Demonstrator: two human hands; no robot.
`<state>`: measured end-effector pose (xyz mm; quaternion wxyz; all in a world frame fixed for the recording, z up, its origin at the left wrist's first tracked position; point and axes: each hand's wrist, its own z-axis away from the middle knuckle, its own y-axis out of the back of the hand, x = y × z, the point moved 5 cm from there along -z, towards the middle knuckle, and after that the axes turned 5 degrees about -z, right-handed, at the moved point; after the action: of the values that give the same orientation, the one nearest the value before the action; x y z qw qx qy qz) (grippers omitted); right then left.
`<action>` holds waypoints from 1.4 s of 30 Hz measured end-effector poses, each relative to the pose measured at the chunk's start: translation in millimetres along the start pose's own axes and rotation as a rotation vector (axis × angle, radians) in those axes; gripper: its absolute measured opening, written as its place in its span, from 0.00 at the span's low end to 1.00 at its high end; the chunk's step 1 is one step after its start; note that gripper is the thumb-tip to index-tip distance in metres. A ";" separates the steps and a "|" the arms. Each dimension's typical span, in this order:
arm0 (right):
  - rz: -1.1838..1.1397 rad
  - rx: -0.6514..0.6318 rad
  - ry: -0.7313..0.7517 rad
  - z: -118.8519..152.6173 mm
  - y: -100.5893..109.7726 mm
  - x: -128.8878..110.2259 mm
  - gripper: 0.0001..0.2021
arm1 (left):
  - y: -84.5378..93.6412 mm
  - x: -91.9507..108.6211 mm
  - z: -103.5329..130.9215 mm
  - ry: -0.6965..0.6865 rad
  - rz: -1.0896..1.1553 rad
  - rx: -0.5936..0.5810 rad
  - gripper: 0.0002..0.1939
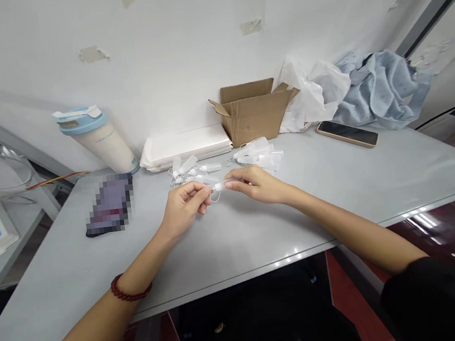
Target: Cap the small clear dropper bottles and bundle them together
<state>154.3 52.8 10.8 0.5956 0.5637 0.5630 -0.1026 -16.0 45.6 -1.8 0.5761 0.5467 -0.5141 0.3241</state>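
Piece, wht plastic w/ curved loop, btwn L/R fingers

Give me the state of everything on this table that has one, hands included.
Left hand: pinching the capped piece
Right hand: gripping the same piece
Capped piece: held between both hands
Left pile: loose
Right pile: loose
Cardboard box: open
Tumbler: lid on
Phone: flat, screen dark
White stack: lying flat
Plastic bag: crumpled
Blue cloth: bunched up
Pixelated item: lying down, details obscured
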 end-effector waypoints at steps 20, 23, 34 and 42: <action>0.005 0.010 -0.005 -1.4 8.5 3.9 0.16 | 5.1 -3.0 -5.1 0.058 0.051 -0.040 0.11; 0.021 -0.008 0.020 -1.0 4.2 2.8 0.15 | 1.0 -0.2 -2.4 0.038 -0.013 -0.062 0.12; 0.045 -0.013 0.043 0.3 -3.6 -1.1 0.21 | -1.7 -0.7 3.6 0.060 -0.072 -0.058 0.12; 0.487 0.219 -0.122 -5.1 35.6 24.7 0.13 | 26.7 -9.0 -11.7 0.138 -0.001 0.230 0.10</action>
<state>187.0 81.7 12.5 0.5711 0.7362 0.3595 -0.0505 -40.6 63.7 -0.8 0.5437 0.5858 -0.4324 0.4175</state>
